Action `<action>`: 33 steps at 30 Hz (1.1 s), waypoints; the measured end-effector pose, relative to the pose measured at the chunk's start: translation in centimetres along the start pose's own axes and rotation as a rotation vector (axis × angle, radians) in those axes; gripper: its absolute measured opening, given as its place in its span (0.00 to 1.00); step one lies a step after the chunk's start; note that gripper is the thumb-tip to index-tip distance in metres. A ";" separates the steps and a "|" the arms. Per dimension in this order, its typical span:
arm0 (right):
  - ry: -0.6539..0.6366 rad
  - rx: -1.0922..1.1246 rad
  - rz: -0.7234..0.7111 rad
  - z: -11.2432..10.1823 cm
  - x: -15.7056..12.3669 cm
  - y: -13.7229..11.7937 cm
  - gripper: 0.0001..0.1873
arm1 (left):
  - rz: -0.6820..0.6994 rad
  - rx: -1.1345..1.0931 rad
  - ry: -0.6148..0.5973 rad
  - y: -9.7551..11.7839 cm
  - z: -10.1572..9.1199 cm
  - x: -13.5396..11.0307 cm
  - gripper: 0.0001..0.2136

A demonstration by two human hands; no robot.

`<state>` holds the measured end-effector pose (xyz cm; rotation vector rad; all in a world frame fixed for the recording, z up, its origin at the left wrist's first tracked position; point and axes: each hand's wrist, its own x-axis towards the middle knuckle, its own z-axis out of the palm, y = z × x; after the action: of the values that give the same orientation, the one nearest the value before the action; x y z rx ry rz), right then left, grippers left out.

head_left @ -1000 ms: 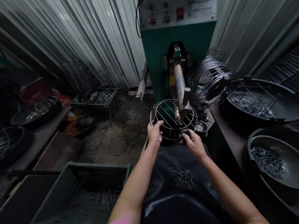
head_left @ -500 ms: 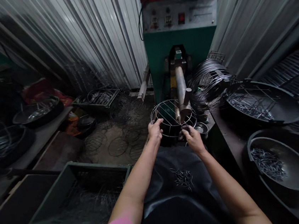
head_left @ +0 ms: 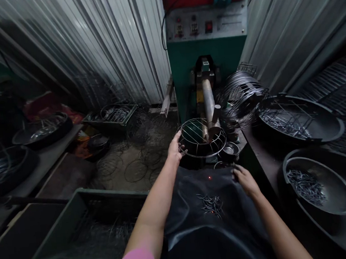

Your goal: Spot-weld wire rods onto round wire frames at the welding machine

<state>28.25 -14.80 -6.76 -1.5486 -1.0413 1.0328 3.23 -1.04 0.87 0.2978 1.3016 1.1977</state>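
My left hand (head_left: 175,149) grips the left rim of a round wire rack (head_left: 196,151), its fingers closed around the edge wire. The rack lies roughly level under the metal arm (head_left: 208,101) of a green welding machine (head_left: 209,47), whose lower tip meets the rack's near side. Lower and to the right, my right hand (head_left: 246,180) is apart from the rack, over the edge of a black apron (head_left: 188,214). Its fingers stretch forward, slightly bent, with nothing visible in them. Short bent wire pieces (head_left: 212,205) lie heaped on the apron, with small orange sparks close by.
At right, dark pans (head_left: 330,127) and a metal bowl (head_left: 337,194) hold wire pieces, near a wire coil (head_left: 243,93). A green crate (head_left: 57,240) stands at left. Wire rings (head_left: 136,170) litter the floor. A small metal bowl (head_left: 230,149) sits beside the rack.
My right hand has left the rack's near rim and moved down and right over the apron. Sparks have appeared above the apron. My left hand stays at the rack's left rim.
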 end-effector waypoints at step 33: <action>-0.192 0.020 -0.206 7.2 1.6 -7.4 0.13 | 0.247 -0.015 -0.025 -1.4 0.1 -1.2 0.22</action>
<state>20.88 -10.18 -0.98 -1.3134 -1.2893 1.0587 4.25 -2.51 0.58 0.4714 1.2590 1.4059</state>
